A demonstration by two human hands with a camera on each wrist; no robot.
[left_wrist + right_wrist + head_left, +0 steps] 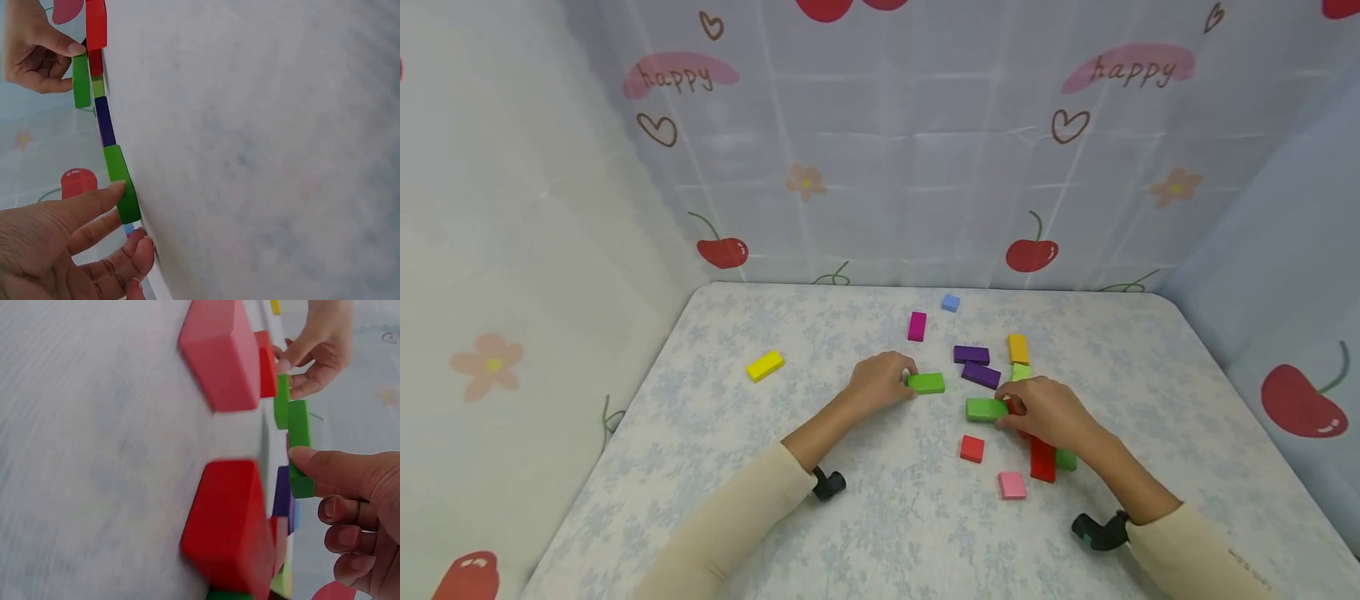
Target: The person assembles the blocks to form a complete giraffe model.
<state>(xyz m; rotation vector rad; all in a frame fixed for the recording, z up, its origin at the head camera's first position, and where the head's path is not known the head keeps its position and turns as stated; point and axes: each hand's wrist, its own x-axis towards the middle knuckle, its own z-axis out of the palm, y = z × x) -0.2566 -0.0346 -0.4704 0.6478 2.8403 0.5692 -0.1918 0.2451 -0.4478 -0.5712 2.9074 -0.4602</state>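
Both hands are occupied. The left hand [880, 382] pinches one green block [927, 383] by its left end, low over the middle of the table surface [887, 542]; whether that block touches the surface cannot be determined. The right hand [1051, 410] pinches a second green block [987, 409] by its right end, and the wrist views show this one raised clear of the surface. The two held blocks are near each other but apart.

Surroundings: two purple blocks [981, 375] lie just beyond the held pair, toward the far edge. An orange block [1018, 348] and a light green block [1021, 372] lie end to end on the far side of the right hand, which partly covers the red pieces beneath it. A long red block [1042, 461] emerges on the near side of that hand, with a third green block [1066, 460] at its right.

A small red block [972, 449] and a pink block [1012, 486] lie nearer the wearer. A blue block [951, 302] sits close to the far edge — a magenta block [917, 327] just nearer — while a yellow block [765, 366] lies alone toward the far left corner.
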